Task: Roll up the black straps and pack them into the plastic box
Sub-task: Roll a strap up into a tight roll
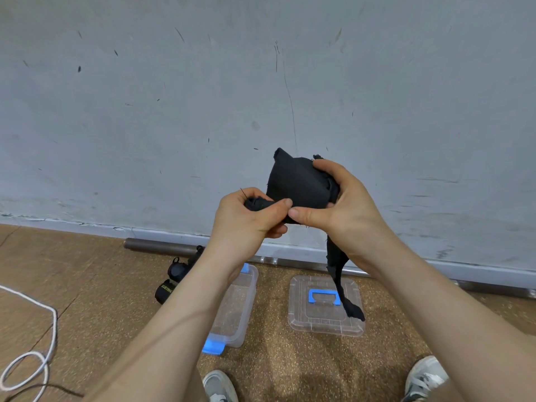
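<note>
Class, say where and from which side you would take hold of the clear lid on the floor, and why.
Probably the blue handle, from above: the lid lies flat, handle facing up, its edges low against the floor.

box (236, 309) left of lid (326, 306), strap (298, 184) above

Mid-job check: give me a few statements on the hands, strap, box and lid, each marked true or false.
1. Both the left hand and right hand grip the black strap. True.
2. The strap's loose end hangs below the right hand. True.
3. The lid is on the plastic box. False: the lid lies on the floor beside the open box.
4. The box already holds rolled straps. False: they lie on the floor left of it; its visible part shows none.
</note>
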Action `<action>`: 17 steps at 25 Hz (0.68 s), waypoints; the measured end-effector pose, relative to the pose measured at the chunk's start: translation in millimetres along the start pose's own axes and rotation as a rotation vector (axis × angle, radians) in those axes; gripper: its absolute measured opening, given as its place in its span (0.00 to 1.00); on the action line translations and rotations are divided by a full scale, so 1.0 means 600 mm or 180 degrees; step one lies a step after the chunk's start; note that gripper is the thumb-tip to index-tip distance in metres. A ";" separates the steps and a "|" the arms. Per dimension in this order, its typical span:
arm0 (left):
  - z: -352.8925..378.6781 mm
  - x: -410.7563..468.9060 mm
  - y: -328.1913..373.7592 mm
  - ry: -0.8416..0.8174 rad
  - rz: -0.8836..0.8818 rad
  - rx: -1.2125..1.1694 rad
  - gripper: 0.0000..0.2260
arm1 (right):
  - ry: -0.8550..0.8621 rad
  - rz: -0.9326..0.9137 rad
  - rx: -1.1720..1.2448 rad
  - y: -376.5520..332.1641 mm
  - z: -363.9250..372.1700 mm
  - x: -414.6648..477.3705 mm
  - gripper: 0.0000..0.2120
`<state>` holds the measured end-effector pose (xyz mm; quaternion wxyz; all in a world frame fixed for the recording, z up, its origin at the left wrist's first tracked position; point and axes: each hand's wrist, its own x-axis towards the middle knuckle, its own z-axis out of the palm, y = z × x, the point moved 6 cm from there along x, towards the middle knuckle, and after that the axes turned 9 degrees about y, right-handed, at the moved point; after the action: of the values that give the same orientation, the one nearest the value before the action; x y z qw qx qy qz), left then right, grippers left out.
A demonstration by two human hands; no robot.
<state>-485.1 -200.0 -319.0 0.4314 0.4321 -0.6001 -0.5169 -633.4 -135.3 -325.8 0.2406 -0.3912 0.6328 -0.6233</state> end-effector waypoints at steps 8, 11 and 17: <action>-0.003 -0.002 0.001 -0.0429 -0.0183 -0.0568 0.09 | 0.0245 0.0211 0.0253 0.005 -0.015 0.008 0.40; -0.002 -0.001 -0.001 -0.0182 -0.0132 -0.0402 0.09 | 0.0219 0.0114 0.0203 0.001 -0.009 0.003 0.41; 0.002 0.003 0.003 -0.0557 -0.0077 -0.0719 0.12 | 0.0062 0.0251 0.0348 0.006 -0.001 -0.001 0.38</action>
<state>-486.7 -201.6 -317.0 0.4170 0.3413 -0.5682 -0.6220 -634.2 -135.1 -329.5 0.2799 -0.3462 0.6150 -0.6508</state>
